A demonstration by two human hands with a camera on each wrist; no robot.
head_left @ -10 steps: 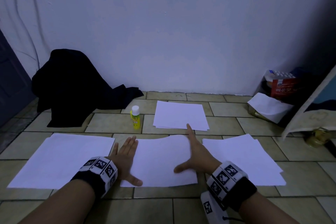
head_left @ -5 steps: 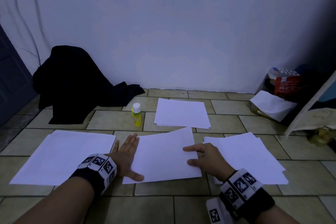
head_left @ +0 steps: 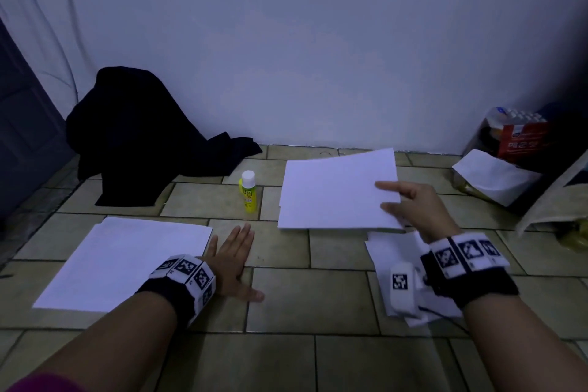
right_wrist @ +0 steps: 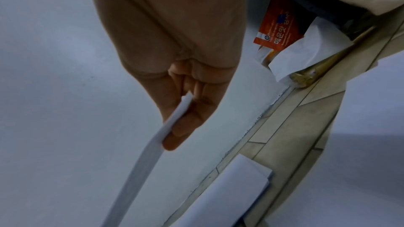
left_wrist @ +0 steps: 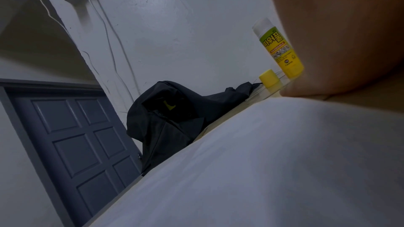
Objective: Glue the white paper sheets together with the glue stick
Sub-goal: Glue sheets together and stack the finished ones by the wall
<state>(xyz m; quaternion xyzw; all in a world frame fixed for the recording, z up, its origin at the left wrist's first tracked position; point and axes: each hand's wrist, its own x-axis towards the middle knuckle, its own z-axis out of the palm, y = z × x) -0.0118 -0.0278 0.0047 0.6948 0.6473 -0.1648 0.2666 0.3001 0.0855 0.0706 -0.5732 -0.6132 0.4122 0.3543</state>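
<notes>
1. So the right hand point(head_left: 420, 210) has a white paper sheet point(head_left: 337, 194) by its right edge, thumb on top and the other fingers point(right_wrist: 188, 118) curled underneath; the right wrist view shows the paper edge wedged between them, so a proper pinch; the index finger sticks out over the sheet's top face.
2. That sheet hangs above the far paper stack point(head_left: 318, 227) near the wall; only a thin strip of the stack peeks out under its front edge; can't tell if the two touch.
3. The left hand point(head_left: 232, 261) lies flat on the tiled floor point(head_left: 311, 296), palm down, fingers straight and a bit spread, thumb angled off to the right; it holds nothing; its outer edge sits just beside the left paper stack point(head_left: 127, 261).
4. The glue stick point(head_left: 248, 191) stands upright on the floor, white cap on, between the dark cloth pile point(head_left: 136, 140) and the held sheet, well ahead of the left fingertips; the left wrist view shows a loose yellow cap point(left_wrist: 269, 77) just beside its base.
5. More paper sheets point(head_left: 391, 251) lie on the floor under the right wrist.
</notes>
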